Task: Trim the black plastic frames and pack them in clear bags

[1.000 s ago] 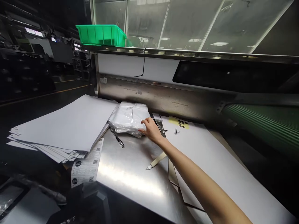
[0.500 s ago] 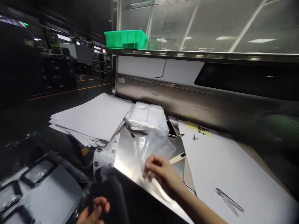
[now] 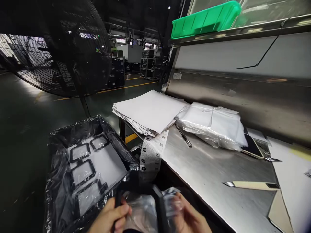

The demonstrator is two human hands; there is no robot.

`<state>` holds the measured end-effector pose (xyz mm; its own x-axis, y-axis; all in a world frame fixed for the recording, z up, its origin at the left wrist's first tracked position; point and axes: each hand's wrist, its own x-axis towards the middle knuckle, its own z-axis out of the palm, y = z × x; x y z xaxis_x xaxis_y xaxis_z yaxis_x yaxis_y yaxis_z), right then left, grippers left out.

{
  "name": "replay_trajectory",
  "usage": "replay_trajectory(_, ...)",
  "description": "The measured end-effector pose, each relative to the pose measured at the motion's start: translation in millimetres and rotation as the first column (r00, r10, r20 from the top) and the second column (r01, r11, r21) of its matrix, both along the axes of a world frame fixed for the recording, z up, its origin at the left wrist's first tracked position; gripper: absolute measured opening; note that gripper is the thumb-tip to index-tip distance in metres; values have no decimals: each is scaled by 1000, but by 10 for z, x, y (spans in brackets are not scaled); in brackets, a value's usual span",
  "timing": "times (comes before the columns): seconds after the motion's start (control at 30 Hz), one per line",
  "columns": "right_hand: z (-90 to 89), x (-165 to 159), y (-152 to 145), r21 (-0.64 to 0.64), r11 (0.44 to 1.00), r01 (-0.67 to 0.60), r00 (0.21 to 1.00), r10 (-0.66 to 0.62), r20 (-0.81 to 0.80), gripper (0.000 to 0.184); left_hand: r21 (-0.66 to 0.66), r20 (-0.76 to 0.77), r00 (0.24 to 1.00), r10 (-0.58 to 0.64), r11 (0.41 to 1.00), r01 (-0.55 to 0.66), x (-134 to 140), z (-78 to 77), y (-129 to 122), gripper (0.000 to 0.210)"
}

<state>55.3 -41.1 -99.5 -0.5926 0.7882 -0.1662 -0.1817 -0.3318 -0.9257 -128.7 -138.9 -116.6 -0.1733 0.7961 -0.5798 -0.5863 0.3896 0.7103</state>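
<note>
Low in the view, my left hand (image 3: pixel 110 216) is closed on the left side of a black rectangular frame (image 3: pixel 159 202). Clear film of a plastic bag (image 3: pixel 143 207) shows inside the frame's opening and bunches at its right side. There my right hand (image 3: pixel 190 215) pinches the bag, its fingers partly smeared by motion. Whether the frame sits fully inside the bag I cannot tell. Left of my hands, several similar bagged frames (image 3: pixel 84 171) lie on a white sheet (image 3: pixel 113 163) inside a bin lined with black plastic (image 3: pixel 54 161).
On the metal table (image 3: pixel 206 171) are a paper stack (image 3: pixel 150 110), a bundle of clear bags (image 3: pixel 211 123), a pen (image 3: pixel 183 136), a phone (image 3: pixel 254 147) and a cream-handled knife (image 3: pixel 252 185). A label strip (image 3: pixel 152 155) hangs over the edge. A large fan (image 3: pixel 73 48) stands behind the bin.
The view has swung left, showing more of the bin. My right hand has brought the plastic bag from above the table to the black frame at my left hand.
</note>
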Motion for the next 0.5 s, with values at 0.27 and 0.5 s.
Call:
replay_trajectory(0.27, 17, -12, 241, -191, 970, 148, 985, -163, -61, 37, 30, -109, 980, -166, 985, 170, -441, 50, -253, 34)
replay_trajectory(0.5, 27, -153, 226, -55, 994, -93, 994, 96, 61, 39, 25, -249, 823, -510, 847, 532, -134, 47, 26, 73)
